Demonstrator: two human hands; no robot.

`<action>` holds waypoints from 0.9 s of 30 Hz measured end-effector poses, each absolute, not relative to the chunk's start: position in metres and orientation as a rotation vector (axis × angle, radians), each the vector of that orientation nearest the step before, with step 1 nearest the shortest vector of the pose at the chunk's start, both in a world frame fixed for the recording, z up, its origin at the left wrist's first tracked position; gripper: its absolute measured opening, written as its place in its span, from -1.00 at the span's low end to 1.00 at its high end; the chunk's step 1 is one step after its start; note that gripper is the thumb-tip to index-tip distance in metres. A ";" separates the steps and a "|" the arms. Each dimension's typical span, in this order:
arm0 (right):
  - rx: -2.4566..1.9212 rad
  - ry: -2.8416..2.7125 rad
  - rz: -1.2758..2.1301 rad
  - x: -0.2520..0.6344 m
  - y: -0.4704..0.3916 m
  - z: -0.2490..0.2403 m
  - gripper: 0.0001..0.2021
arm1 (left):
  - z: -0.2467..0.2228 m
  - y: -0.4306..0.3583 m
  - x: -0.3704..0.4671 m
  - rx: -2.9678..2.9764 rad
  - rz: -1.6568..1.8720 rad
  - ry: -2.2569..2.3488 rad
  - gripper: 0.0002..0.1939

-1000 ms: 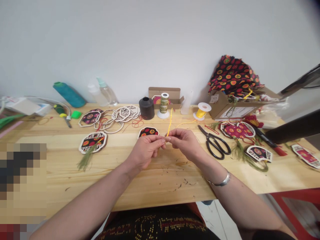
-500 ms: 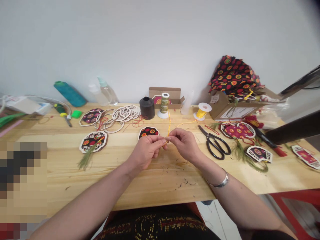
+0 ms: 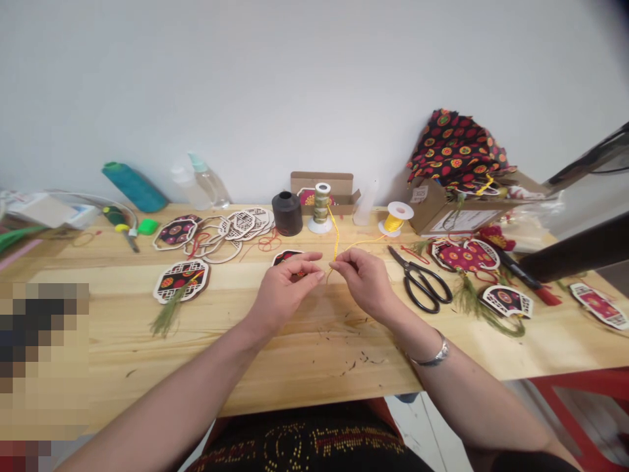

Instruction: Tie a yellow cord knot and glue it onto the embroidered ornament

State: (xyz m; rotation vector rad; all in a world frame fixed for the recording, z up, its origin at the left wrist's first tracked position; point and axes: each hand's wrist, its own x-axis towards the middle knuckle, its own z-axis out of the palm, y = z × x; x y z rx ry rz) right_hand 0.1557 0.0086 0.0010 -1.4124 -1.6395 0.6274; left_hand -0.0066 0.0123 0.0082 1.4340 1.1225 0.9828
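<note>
In the head view my right hand (image 3: 366, 282) pinches a yellow cord (image 3: 337, 240) between thumb and fingertips. The cord's upper part stands up above the fingers, and a thin loose end hangs below them. My left hand (image 3: 282, 292) is just left of the cord, its thumb and fingers apart with nothing between them. Behind the left hand, a dark patterned ornament (image 3: 285, 256) is partly hidden. A yellow strand runs from near the right hand back to a white-flanged spool of yellow cord (image 3: 393, 224). Black-handled scissors (image 3: 425, 285) lie right of my right hand.
Along the wall stand a black thread cone (image 3: 287, 215), a spool of greenish thread (image 3: 322, 203) and a teal thread cone (image 3: 135, 187). Wooden ornament frames (image 3: 240, 226) and a tasselled ornament (image 3: 181, 280) lie left. A cardboard box (image 3: 437, 213) with patterned fabric stands right.
My left hand has let go of the cord, its fingers spreading and moving slightly left. The right hand still pinches the cord. The whole view has shifted slightly.
</note>
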 end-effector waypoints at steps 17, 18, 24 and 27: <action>-1.092 -1.049 1.535 0.146 0.004 0.012 -0.74 | -0.002 0.006 0.000 1.742 0.875 1.038 -0.83; -1.087 -1.046 1.538 0.146 0.004 0.012 -0.73 | -0.001 0.006 0.000 1.745 0.872 1.034 -0.82; -1.166 -1.082 1.451 0.147 0.004 0.014 -0.72 | 0.008 0.005 0.000 1.422 0.970 0.945 -0.79; -1.196 -1.160 1.410 0.146 0.005 0.012 -0.73 | 0.007 0.006 0.000 1.217 0.974 0.868 -0.85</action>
